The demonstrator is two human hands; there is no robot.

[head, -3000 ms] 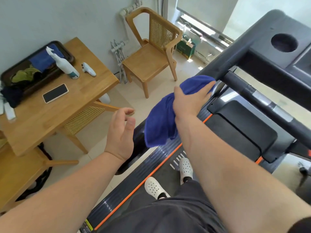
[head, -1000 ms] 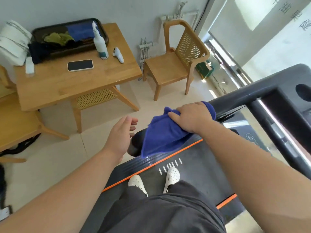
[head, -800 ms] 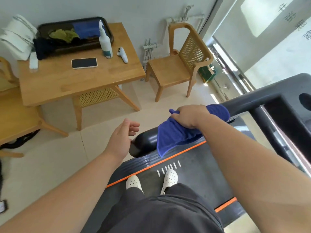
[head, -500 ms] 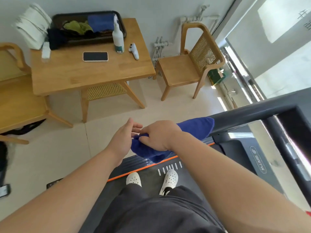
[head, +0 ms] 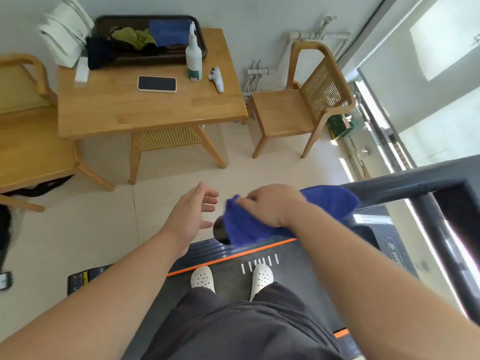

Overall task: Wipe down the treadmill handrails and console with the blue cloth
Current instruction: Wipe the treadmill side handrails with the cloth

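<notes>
A wooden table stands against the wall, bearing a dark tray that holds an olive-green cloth and a folded blue cloth, with a white spray bottle upright just in front of the tray's right end. A smartphone lies face up near the table's middle, a small white handheld device lies right of the bottle, and a white bag leans at the back left corner. A wooden chair with a cane back stands right of the table near white wall pipes, and another wooden chair sits at the left edge.
</notes>
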